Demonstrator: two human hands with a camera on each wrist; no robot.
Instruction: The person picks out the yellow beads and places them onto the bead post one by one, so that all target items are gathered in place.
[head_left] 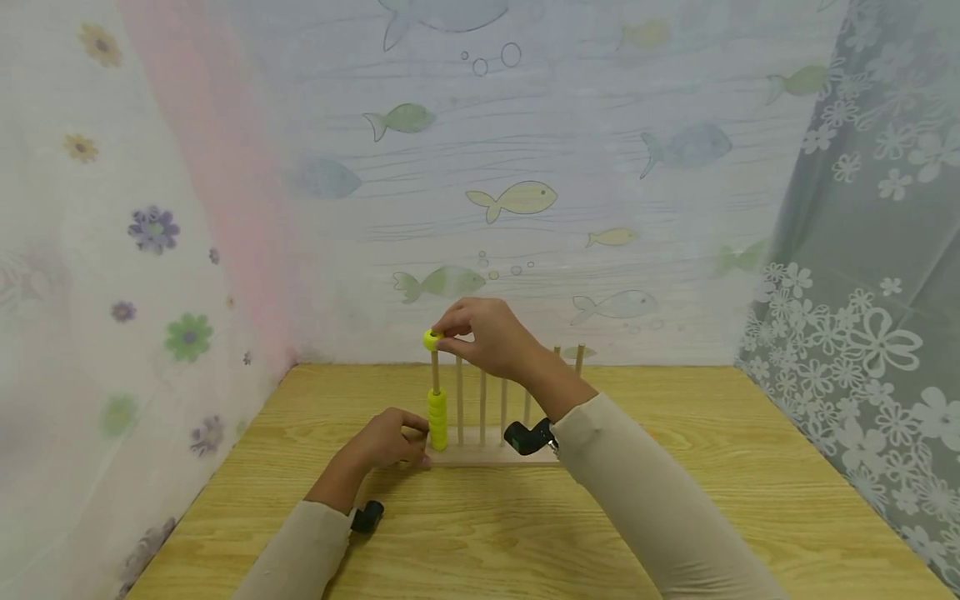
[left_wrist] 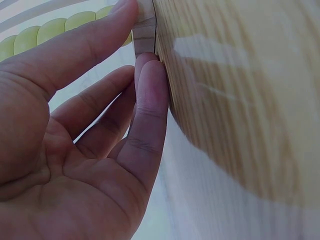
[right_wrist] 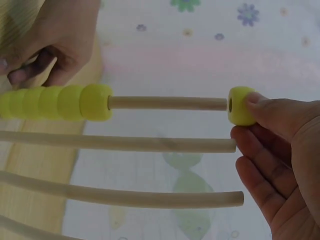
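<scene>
A wooden rack (head_left: 491, 454) with several upright rods stands on the table. Its leftmost rod (head_left: 435, 371) carries a stack of yellow beads (head_left: 437, 419) at the bottom. My right hand (head_left: 480, 333) pinches another yellow bead (head_left: 431, 339) at the tip of that rod; in the right wrist view this yellow bead (right_wrist: 241, 105) sits on the rod's end (right_wrist: 167, 103), far from the stacked beads (right_wrist: 55, 102). My left hand (head_left: 386, 440) holds the rack's left end, its fingers (left_wrist: 145, 100) against the wooden base (left_wrist: 145, 30).
The wooden table (head_left: 675, 467) is walled by patterned curtains on the left, back and right. The other rods (head_left: 495, 400) of the rack are bare. Black wrist cameras (head_left: 528, 436) sit on both forearms.
</scene>
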